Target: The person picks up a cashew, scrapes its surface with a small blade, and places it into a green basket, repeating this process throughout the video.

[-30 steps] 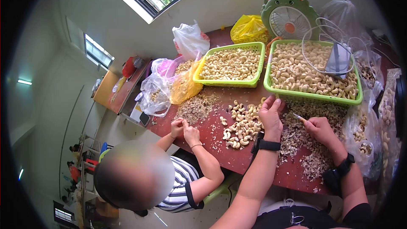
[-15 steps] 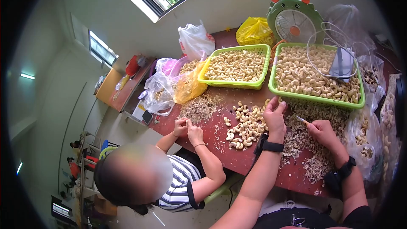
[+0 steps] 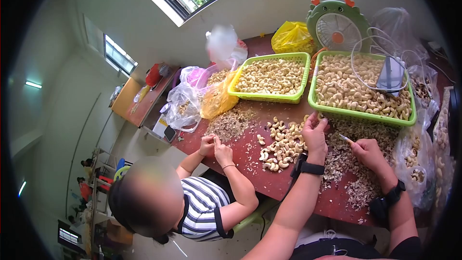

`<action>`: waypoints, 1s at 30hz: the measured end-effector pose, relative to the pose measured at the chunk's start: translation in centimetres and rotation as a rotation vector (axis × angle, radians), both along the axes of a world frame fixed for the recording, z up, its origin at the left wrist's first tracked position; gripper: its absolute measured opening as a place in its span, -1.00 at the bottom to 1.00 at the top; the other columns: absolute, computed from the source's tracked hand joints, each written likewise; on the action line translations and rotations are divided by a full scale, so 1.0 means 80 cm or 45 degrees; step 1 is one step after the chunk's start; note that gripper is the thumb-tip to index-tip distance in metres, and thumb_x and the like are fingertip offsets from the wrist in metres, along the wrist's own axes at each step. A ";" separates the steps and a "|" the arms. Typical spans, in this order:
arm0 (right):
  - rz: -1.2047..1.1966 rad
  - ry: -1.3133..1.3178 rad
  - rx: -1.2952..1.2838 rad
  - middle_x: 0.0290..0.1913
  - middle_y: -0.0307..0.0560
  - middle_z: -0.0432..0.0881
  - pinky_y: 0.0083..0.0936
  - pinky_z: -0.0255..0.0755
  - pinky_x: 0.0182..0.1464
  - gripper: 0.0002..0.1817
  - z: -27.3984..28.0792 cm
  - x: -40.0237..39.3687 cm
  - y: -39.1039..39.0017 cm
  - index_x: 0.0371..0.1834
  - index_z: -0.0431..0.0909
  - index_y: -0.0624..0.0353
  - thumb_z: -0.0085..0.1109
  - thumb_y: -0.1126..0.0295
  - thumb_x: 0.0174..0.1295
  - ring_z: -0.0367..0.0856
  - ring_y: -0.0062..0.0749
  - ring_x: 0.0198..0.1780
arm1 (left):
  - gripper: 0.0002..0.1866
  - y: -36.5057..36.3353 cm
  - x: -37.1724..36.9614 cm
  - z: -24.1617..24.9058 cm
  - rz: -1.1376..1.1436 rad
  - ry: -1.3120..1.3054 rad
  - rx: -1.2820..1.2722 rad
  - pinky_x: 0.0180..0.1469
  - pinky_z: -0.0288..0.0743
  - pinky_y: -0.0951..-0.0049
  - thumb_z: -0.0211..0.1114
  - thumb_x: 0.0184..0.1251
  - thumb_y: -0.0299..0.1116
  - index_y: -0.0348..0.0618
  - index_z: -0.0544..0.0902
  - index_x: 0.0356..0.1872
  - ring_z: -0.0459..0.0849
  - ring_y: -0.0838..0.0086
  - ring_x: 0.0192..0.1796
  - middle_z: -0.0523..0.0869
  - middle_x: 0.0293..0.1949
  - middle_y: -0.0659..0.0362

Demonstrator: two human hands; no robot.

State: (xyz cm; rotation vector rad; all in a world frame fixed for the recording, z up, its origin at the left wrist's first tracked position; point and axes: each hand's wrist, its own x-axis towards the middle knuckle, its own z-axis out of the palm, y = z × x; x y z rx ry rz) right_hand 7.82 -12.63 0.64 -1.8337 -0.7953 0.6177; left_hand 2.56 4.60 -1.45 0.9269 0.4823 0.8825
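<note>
My left hand is pinched closed on a cashew nut, just in front of the right green basket; the fingers partly cover the nut. In my right hand is a small knife, its short blade pointing left toward the other hand, above the peelings. A pile of loose cashews lies on the red table beside my left wrist. Flaky brown skins are spread under and around my right hand.
Cashews fill the right green basket and the left green basket. A phone with a white cable rests on the right one. A green fan stands behind. Plastic bags line the right. A co-worker sits at left, hands together.
The whole view has shifted slightly to the right and down. Both my hands keep nearly the same pose, still with the cashew nut and the knife.
</note>
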 end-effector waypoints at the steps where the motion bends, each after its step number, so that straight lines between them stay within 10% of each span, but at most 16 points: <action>1: -0.010 0.015 -0.010 -0.79 -0.28 0.34 -0.63 0.17 -0.65 -0.66 0.000 -0.001 0.000 -0.69 0.42 0.28 0.00 0.28 0.14 0.27 -0.69 -0.72 | -0.69 0.000 0.000 -0.001 -0.001 -0.030 -0.004 -0.38 0.46 0.67 0.14 0.08 -0.61 -0.28 0.45 -0.09 0.51 0.64 -0.39 0.55 -0.34 0.25; 30: 0.075 0.051 0.069 -0.81 -0.43 0.24 -0.78 -0.03 -0.76 -0.64 -0.052 0.019 0.002 -0.66 0.36 0.13 -0.10 0.20 0.25 0.14 -0.79 -0.81 | -0.77 0.001 0.004 -0.004 -0.033 0.022 -0.173 -0.47 0.44 0.61 0.06 0.10 -0.51 -0.25 0.44 -0.17 0.50 0.61 -0.50 0.54 -0.43 0.24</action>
